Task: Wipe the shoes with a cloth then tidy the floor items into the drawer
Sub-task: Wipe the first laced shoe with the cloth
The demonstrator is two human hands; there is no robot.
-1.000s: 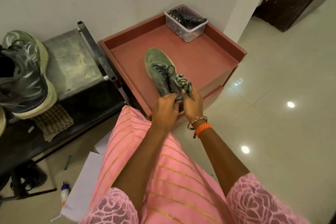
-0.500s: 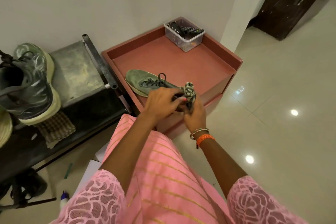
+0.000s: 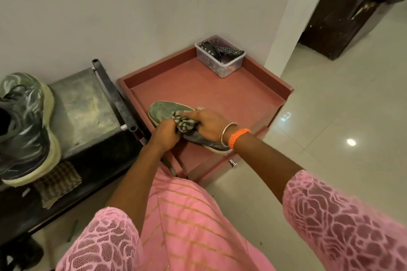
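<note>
— Counting shoes first: how many are you seeing?

— Two. One green shoe (image 3: 164, 109) is lying on the red tabletop (image 3: 220, 92), toe pointing far left, heel hanging over the near rim. One larger grey sneaker (image 3: 24, 125) is sitting far off to the left on a dark metal bench (image 3: 81, 103).

— And the hands?

— Both are working on the green shoe. The left hand (image 3: 166, 133) is curling round a bunched striped cloth (image 3: 184, 123) and pressing it against the shoe's middle. The right hand (image 3: 209, 123) is gripping the shoe just right of the cloth, fingers wrapping its upper and touching the cloth.

— Any second cloth?

— Yes, one checked cloth (image 3: 57, 182) is lying folded on the bench, just near of the sneaker.

— What else is sitting on the tabletop?

— One clear plastic box (image 3: 220, 61) in the far corner, holding what look like two dark remotes. A single metal knob (image 3: 232, 162) is showing on the cabinet's front below the shoe's heel.

— Wrist?

— Two bands on the right: one metal bangle (image 3: 226, 132), one orange bracelet (image 3: 237, 136).
</note>
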